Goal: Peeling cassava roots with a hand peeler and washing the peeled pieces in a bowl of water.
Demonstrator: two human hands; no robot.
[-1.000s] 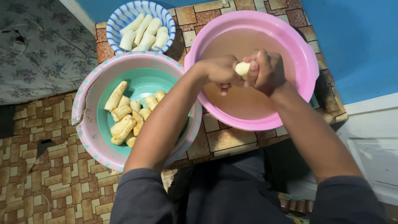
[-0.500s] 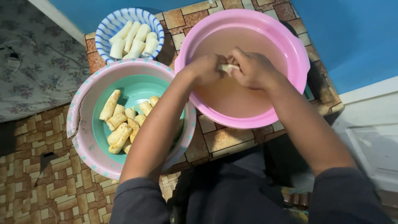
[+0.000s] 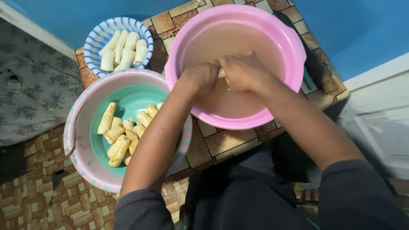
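Both of my hands are down in a pink basin point(image 3: 288, 41) of cloudy brownish water. My left hand point(image 3: 200, 78) and my right hand point(image 3: 243, 71) press together around a pale peeled root piece point(image 3: 221, 73), of which only a sliver shows between the fingers. My left forearm crosses over a second basin point(image 3: 81, 140), pink outside and teal inside, that holds several yellowish peeled pieces point(image 3: 120, 135).
A blue-and-white striped bowl point(image 3: 94, 41) with several whiter peeled pieces point(image 3: 123, 51) stands at the back left. The basins rest on a low surface with a brown tile pattern point(image 3: 221, 142). Behind is a blue wall point(image 3: 353, 30); a white panel point(image 3: 379, 115) is at the right.
My hands have lowered from above the water into the pink basin with the pale piece, which is now mostly hidden between them. The camera has drifted slightly.
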